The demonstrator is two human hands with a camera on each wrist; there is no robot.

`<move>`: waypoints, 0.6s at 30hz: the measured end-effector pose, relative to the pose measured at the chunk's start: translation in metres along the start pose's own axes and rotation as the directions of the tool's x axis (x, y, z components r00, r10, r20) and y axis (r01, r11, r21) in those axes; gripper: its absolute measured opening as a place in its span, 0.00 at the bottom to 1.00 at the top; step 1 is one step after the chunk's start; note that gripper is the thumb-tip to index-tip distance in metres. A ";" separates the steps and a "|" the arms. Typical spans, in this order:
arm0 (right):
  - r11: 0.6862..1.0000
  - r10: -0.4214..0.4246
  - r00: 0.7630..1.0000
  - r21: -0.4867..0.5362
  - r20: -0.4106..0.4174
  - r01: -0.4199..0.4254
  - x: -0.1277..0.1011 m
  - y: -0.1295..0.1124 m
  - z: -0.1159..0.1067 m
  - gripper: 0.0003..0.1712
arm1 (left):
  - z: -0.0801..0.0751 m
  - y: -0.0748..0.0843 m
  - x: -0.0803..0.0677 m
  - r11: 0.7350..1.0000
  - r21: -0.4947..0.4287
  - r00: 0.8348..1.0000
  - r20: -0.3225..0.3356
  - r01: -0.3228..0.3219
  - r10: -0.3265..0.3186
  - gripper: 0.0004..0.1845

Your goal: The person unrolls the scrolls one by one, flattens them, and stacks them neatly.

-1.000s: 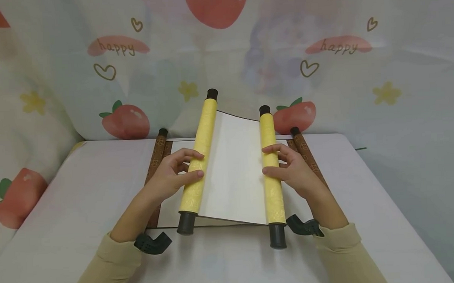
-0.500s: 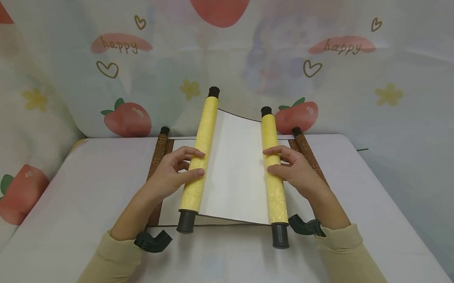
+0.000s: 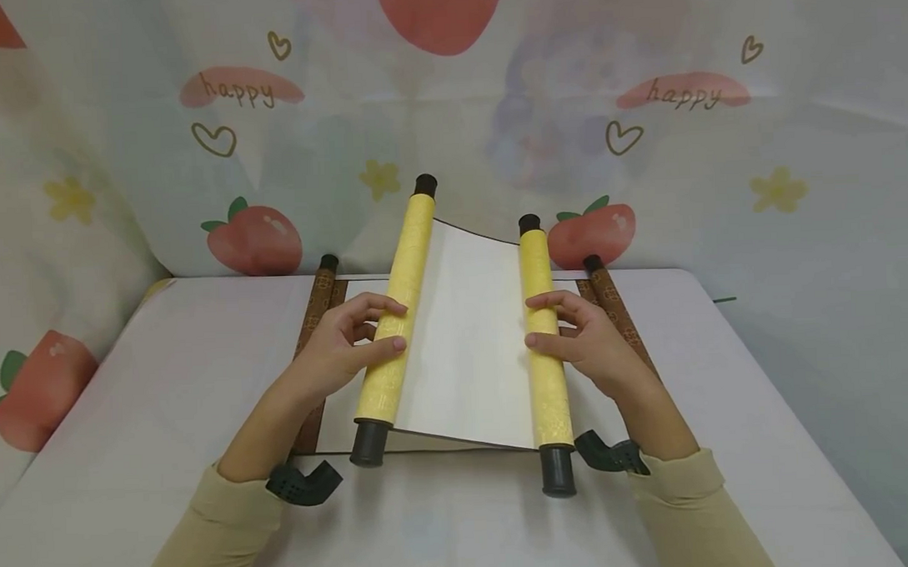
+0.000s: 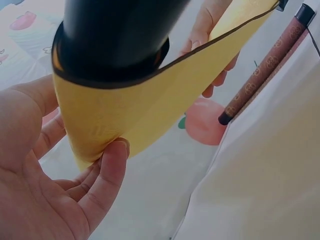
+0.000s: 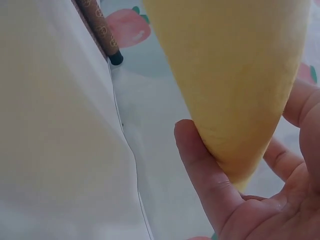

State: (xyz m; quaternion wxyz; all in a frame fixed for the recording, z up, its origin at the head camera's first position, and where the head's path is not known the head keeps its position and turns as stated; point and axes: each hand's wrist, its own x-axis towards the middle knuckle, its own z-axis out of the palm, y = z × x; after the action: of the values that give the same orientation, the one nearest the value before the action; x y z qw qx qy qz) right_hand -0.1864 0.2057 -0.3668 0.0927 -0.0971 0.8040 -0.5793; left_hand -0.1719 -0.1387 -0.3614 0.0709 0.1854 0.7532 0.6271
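Note:
Between my two hands a yellow scroll [image 3: 471,341] is held up, partly unrolled, its blank white face toward me. My left hand [image 3: 336,346] pinches its left roll [image 3: 410,247] between thumb and fingers. The right roll [image 3: 538,268] is gripped the same way by my right hand [image 3: 587,341]. Both rolls have black end knobs, and the left one leans to the right at its top. In the left wrist view the yellow backing [image 4: 105,115] curves under a large black knob [image 4: 115,40]. The right wrist view shows the yellow roll [image 5: 240,90] between thumb and fingers.
Under the yellow scroll, a second scroll lies spread on the white table [image 3: 217,367]. Its brown patterned left roll [image 3: 321,296] and right roll [image 3: 612,299] show at the sides. Behind hangs a fruit-printed cloth [image 3: 448,125]. Black wrist mounts [image 3: 305,484] sit by the sleeves.
Both hands stay on the rolls. In the last half second the rolls shift slightly left, and my right thumb moves a little further across its roll.

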 end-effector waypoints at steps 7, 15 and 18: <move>1.000 -0.011 1.000 0.010 -0.022 0.011 0.000 0.000 -0.002 0.24 | -0.003 0.001 -0.001 1.000 -0.011 1.000 -0.008 -0.011 0.011 0.19; 1.000 -0.015 0.999 0.001 -0.043 0.015 0.001 -0.001 -0.002 0.21 | -0.005 0.002 -0.002 1.000 -0.017 1.000 -0.011 -0.008 0.007 0.20; 1.000 -0.012 0.999 0.010 -0.050 0.013 0.001 -0.001 -0.002 0.21 | -0.005 0.002 -0.002 1.000 -0.016 1.000 -0.010 -0.011 0.011 0.20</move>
State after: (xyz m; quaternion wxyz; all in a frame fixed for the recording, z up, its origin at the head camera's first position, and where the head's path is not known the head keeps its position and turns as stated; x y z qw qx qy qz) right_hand -0.1875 0.2068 -0.3658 0.0693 -0.0869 0.8025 -0.5862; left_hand -0.1711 -0.1436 -0.3583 0.0654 0.1859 0.7475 0.6343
